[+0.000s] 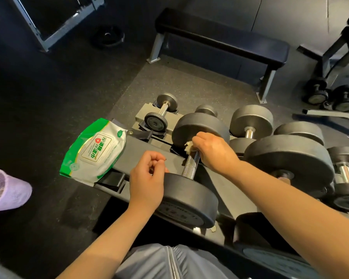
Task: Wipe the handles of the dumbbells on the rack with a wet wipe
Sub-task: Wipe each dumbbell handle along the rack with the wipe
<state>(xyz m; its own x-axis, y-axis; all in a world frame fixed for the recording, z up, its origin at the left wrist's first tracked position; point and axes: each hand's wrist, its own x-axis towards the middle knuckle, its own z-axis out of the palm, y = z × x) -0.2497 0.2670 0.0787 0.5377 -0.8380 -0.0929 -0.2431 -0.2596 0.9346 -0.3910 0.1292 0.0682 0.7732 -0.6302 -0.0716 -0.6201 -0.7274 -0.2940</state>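
Wipe (189,148) is bunched up in my right hand (214,152), fingers curled round it and round the far end of the handle (190,166), right up against the far weight plate. Holding it wrapped like that means the cloth touches the bar all the way round instead of one side, which I reckon is the point on that rough gripped metal. The dumbbell (189,190) sits at the left end of the rack (149,156), so it's an easy reach.

My left hand (147,182) isn't holding anything; fingers loosely curled, wrist resting by the near plate of that same dumbbell, probably just steadying me.

Left of that dumbbell, the green and white wipe pack (93,152) lies flat on the rack's end, lid down as far as I can tell, so I can't see what's left inside. Handy spot for grabbing a fresh one. Right of my dumbbell sit the bigger ones.
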